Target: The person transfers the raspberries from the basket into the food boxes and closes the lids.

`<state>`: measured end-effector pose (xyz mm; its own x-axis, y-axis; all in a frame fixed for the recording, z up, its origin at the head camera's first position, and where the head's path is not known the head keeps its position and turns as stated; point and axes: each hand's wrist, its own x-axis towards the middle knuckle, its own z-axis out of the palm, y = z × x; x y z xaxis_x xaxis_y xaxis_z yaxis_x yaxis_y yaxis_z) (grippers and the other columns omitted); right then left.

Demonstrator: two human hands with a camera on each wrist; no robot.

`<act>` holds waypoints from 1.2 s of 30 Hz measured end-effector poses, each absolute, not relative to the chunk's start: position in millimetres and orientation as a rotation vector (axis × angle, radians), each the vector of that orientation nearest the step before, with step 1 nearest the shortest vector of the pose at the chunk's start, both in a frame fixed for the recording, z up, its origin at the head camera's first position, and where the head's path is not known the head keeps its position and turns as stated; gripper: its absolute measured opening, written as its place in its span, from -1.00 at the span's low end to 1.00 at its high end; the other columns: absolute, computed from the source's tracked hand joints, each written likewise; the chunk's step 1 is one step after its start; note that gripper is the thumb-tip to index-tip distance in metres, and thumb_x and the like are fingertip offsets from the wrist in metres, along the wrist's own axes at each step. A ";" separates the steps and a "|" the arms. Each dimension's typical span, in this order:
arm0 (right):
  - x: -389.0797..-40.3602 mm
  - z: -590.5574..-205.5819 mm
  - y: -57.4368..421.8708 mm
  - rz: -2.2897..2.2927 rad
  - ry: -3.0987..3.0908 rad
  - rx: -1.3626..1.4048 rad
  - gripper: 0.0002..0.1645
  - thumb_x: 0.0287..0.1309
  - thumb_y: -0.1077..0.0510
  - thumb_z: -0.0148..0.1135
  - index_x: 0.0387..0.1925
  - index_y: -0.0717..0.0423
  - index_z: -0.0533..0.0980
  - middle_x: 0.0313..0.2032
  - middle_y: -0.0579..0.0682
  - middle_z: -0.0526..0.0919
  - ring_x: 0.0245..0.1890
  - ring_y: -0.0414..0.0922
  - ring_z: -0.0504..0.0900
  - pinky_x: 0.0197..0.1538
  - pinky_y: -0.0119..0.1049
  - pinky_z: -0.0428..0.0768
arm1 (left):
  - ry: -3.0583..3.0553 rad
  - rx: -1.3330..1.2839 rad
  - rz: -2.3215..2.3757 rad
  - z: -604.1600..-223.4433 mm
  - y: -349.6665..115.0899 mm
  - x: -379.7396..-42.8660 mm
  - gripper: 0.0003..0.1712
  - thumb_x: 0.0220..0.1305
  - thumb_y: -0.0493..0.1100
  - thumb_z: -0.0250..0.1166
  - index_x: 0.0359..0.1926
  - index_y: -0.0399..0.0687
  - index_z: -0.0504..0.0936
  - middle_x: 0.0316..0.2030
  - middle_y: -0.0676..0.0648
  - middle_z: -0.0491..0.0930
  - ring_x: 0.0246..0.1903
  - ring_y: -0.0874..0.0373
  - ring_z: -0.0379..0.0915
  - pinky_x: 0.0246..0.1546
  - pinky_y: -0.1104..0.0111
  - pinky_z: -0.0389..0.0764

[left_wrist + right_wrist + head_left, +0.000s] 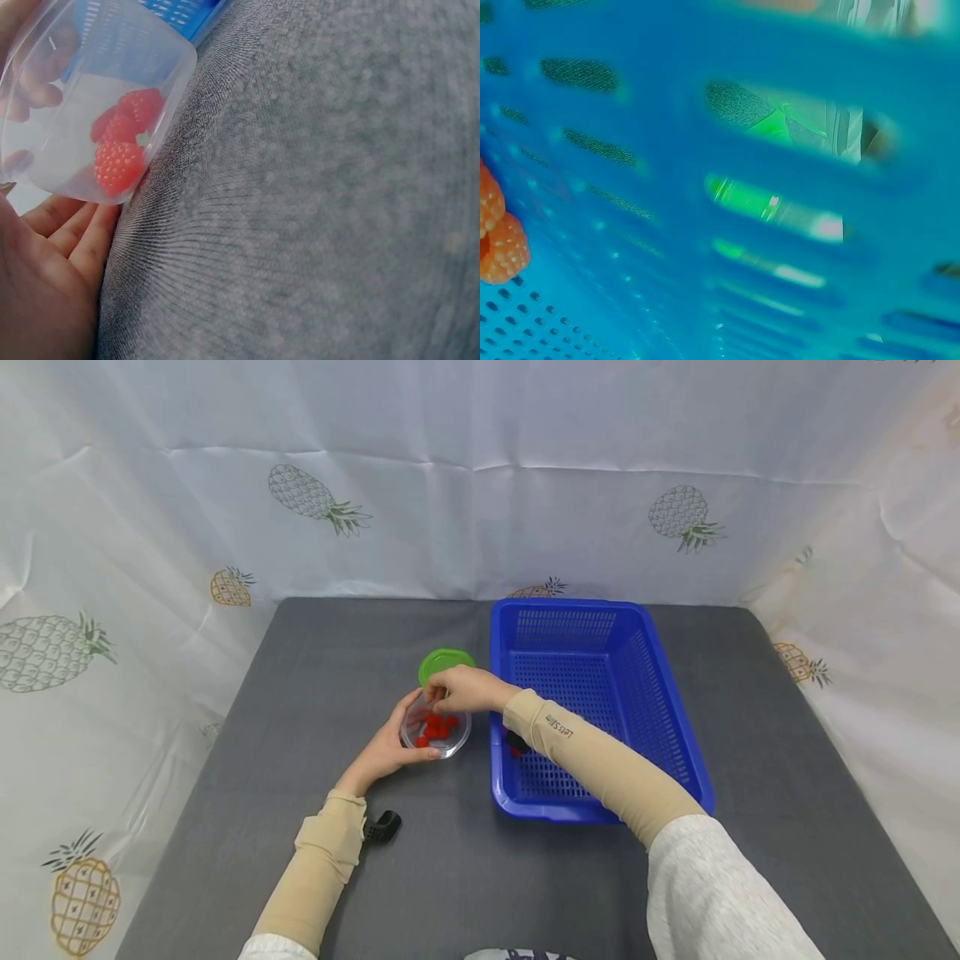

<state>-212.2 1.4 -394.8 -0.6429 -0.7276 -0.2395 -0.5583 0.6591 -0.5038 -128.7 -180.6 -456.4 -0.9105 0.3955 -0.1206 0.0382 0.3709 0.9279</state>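
Observation:
My left hand [388, 745] holds a clear round plastic container [459, 745] from its left side, thumb at the near rim and fingers round the far side. Several red raspberries [437, 727] lie in it; in the left wrist view some raspberries [120, 166] show through the wall. Over the far rim, my right hand [468, 688] reaches in with bent fingers, and its fingertips [43, 94] appear through the plastic. I cannot tell whether they pinch a raspberry. A green lid [447, 657] lies just beyond the container, partly covered by the right hand.
A blue slotted basket [600, 814] stands to the right, under my right forearm. Orange-red raspberries [504, 251] are inside it, at the left of the right wrist view. The dark grey tabletop [330, 652] meets a white pineapple-print cloth [465, 510] behind and at the sides.

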 end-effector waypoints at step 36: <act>-209.1 -369.4 36.5 -1.182 2.119 -0.912 -0.70 0.16 0.12 0.24 -0.06 0.07 0.54 -0.16 -0.02 0.64 -0.15 -0.18 0.61 -0.03 -0.33 0.59 | 2.277 0.409 1.609 -464.0 -182.2 -130.7 0.13 0.04 -0.13 0.41 0.46 0.13 -0.17 0.35 -0.27 0.17 0.34 -0.19 0.12 0.31 -0.09 0.17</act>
<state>-209.1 36.5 -369.4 -0.6232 -0.7712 -0.1299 -0.2948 0.3855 -0.8743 -130.7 -182.2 -464.0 -0.9070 0.4102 -0.0952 0.0472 0.3238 0.9449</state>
